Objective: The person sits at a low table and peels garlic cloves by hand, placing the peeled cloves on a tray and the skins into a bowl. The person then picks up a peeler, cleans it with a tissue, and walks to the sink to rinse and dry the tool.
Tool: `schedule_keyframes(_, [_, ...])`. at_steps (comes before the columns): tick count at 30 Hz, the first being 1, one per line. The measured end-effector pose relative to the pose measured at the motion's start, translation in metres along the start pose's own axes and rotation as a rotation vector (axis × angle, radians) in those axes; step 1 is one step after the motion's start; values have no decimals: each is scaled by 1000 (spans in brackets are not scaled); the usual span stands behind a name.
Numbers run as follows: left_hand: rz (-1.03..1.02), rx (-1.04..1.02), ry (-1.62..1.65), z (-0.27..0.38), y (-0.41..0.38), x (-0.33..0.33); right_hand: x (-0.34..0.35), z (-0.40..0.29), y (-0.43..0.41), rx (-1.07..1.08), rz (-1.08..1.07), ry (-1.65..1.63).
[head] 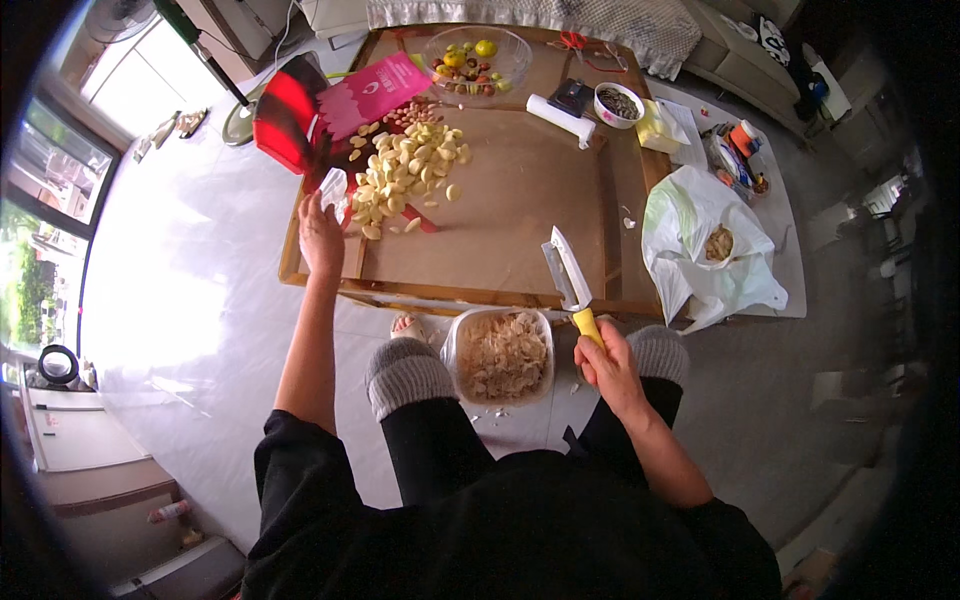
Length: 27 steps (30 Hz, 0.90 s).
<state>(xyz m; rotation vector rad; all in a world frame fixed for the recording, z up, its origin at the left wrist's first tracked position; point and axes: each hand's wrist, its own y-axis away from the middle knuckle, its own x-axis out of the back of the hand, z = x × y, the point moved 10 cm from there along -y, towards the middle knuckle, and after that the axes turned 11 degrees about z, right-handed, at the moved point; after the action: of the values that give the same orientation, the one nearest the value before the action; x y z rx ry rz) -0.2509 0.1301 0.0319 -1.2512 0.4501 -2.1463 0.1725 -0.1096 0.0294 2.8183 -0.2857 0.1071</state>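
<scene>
My right hand (611, 364) grips the yellow handle of a knife (574, 274), which has a pointed blade and a second slotted peeler blade beside it. Its tip points away from me over the table's near edge. At the table's left edge, my left hand (322, 236) has its fingers on a crumpled white tissue or thin plastic (334, 189). Just right of that lies a heap of peeled garlic cloves (405, 169), a few scattered loose. Between my knees stands a clear plastic tub (551, 352) of papery skins (506, 356).
A glass bowl (517, 64) of fruit, a pink bag (375, 90), peanuts (412, 112) and a red container (283, 124) stand beyond the cloves. Right are a white roll (559, 120), a seed bowl (619, 105), tissues (660, 127) and a white plastic bag (675, 247).
</scene>
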Motion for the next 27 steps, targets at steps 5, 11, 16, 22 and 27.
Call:
schedule_keyframes(5, [-97,18,-91,-45,-16,-47,-8,4,-24,-18,-8,52])
schedule_keyframes(11, [41,157,-44,-94,-21,-32,-15,3,-38,-1,-46,1])
schedule_keyframes(16, [62,39,569,41,14,17,-15,-9,-29,-19,-29,-118])
schedule_keyframes(22, [-208,-43,700,228,117,58,-27,-25,1,16,-104,-137])
schedule_keyframes(27, [-227,-209,577,292,158,70,-12,-39,32,116,-54,-79])
